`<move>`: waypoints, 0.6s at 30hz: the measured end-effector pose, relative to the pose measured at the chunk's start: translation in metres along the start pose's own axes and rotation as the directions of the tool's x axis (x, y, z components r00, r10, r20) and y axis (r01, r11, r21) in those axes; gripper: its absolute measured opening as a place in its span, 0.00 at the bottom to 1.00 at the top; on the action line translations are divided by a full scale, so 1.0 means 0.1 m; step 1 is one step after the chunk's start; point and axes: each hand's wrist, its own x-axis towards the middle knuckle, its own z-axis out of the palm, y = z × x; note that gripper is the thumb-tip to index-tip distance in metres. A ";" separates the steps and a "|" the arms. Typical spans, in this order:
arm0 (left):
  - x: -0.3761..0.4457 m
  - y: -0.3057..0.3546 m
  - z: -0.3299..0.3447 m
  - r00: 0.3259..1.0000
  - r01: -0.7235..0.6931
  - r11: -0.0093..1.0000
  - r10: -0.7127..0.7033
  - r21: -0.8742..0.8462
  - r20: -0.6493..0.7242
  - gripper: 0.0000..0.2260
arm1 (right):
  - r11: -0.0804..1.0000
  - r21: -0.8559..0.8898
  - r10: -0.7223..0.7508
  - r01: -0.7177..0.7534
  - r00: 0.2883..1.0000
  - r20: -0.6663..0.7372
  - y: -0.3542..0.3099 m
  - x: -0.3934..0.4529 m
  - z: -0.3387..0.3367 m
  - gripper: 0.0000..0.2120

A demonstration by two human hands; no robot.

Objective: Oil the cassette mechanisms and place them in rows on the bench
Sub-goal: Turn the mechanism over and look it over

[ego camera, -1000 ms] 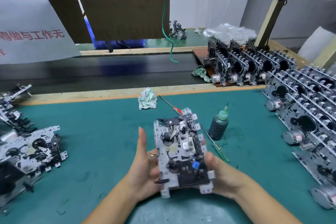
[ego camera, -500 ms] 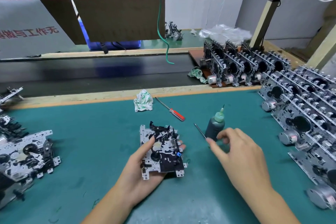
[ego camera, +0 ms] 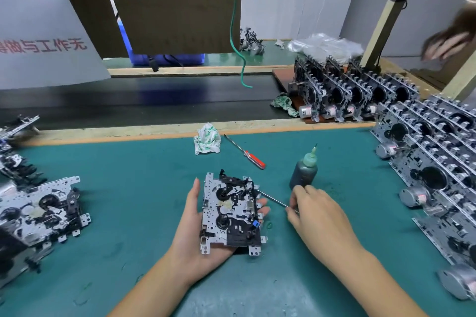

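Right hand point(ego camera: 318, 210) now pinching thin tool point(ego camera: 273, 199), upright oil bottle point(ego camera: 304, 172) dark-filled

The cassette mechanism point(ego camera: 230, 210) is punched, shiny metal with black plastic parts — the tabletop point(ego camera: 128, 188) a matt teal mat, its far edge bare wood; the rag point(ego camera: 207, 142) crumpled cloth.

A cassette mechanism point(ego camera: 230, 211), a perforated silver metal plate carrying black reels, levers and a small blue part, lies face up across an upturned palm just above the green surface point(ego camera: 128, 167). A thin metal probe point(ego camera: 273, 199) touches its right edge. Near it to the right stands the dark oil bottle point(ego camera: 304, 172), upright, with a pale green needle-tipped cap. Finished mechanisms point(ego camera: 432, 152) stand on edge in close rows at the right; more mechanisms point(ego camera: 38, 211) lie flat at the left.
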 end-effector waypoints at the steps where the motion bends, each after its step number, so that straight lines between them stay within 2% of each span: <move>1: 0.00 0.00 -0.01 1.000 0.002 1.000 -0.002 0.000 0.003 0.38 | 1.000 0.028 0.000 0.000 1.000 0.018 0.01 0.02 -0.01 0.06; 2: 0.01 0.00 -0.02 1.000 0.005 1.000 -0.005 0.002 0.004 0.39 | 0.994 0.107 -0.002 -0.002 0.999 0.040 0.03 0.04 -0.03 0.05; 3: 0.01 0.00 -0.03 1.000 0.008 1.000 -0.008 0.009 0.004 0.38 | 0.967 0.256 -0.007 -0.017 0.996 0.091 0.05 0.06 -0.05 0.04; 4: 0.02 0.00 -0.04 1.000 0.010 1.000 -0.010 0.021 0.002 0.38 | 0.885 0.463 -0.029 -0.055 0.985 0.172 0.06 0.08 -0.09 0.04; 6: 0.03 -0.01 -0.06 1.000 0.008 0.999 -0.007 0.050 -0.014 0.36 | 0.575 0.796 -0.114 -0.189 0.945 0.307 0.04 0.12 -0.17 0.08; 7: 0.04 -0.01 -0.07 1.000 0.002 0.998 -0.001 0.062 -0.024 0.35 | 0.444 0.859 -0.152 -0.254 0.923 0.352 0.03 0.14 -0.20 0.09; 8: 0.05 -0.01 -0.08 0.999 -0.005 0.998 0.008 0.070 -0.034 0.35 | 0.365 0.886 -0.195 -0.286 0.907 0.373 0.02 0.16 -0.22 0.11; 10: 0.06 -0.02 -0.11 0.999 -0.020 0.996 0.023 0.084 -0.043 0.33 | 0.286 0.916 -0.327 -0.282 0.869 0.370 0.00 0.20 -0.24 0.15; 12: 0.07 -0.02 -0.11 0.998 -0.025 0.995 0.030 0.093 -0.050 0.32 | 0.200 0.932 -0.457 -0.302 0.813 0.362 0.01 0.20 -0.23 0.14; 14: 0.07 -0.01 -0.10 0.998 -0.023 0.995 0.029 0.101 -0.057 0.30 | 0.177 0.915 -0.498 -0.363 0.769 0.402 0.02 0.18 -0.21 0.14; 18: 0.08 0.00 -0.08 0.998 -0.012 0.995 0.018 0.102 -0.063 0.30 | 0.327 0.872 -0.455 -0.364 0.748 0.483 0.01 0.10 -0.12 0.16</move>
